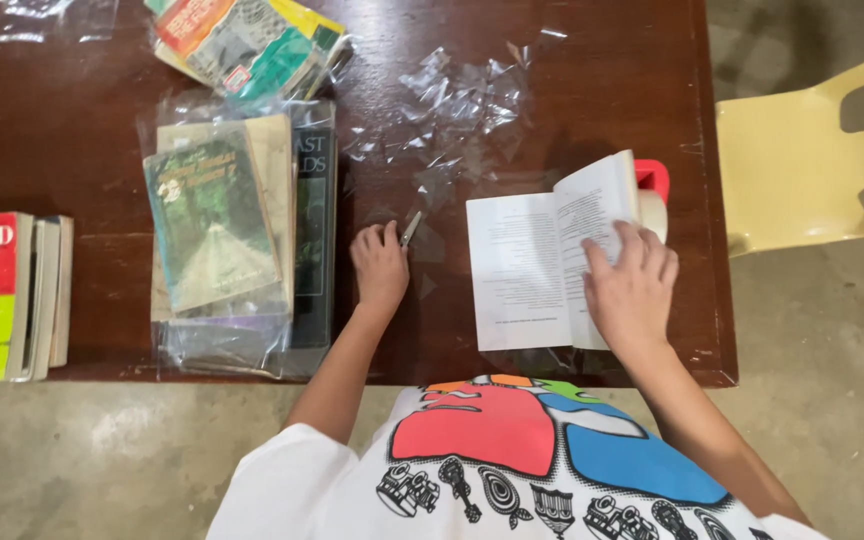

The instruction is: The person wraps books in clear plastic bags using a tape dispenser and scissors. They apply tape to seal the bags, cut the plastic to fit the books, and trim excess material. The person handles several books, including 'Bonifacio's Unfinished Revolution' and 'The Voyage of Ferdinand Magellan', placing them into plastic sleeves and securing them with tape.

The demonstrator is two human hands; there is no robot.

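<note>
Dark brown wood carries everything we have out: at the far left of the table (82, 110) a small stack of paperbacks (7, 297), then a pile of books in clear plastic sleeves (242, 240), with more sleeved books (247, 40) above it. Our left hand (380, 265) rests on the wood just beside that pile, its fingers (392, 235) curled and pinching a small pair of scissors (411, 228), blades pointing away from us. Offcuts of clear film (452, 100) lie scattered beyond. Our right hand (632, 285) lies flat on the right-hand page of the open book (542, 265), fingers slightly spread, pressing it down; a red tape dispenser (652, 190) sits touching the book's far corner. We judge the pages could spring shut if that pressure eases, the blades might nick a nearby sleeve, and loose film could slide off the edge
</note>
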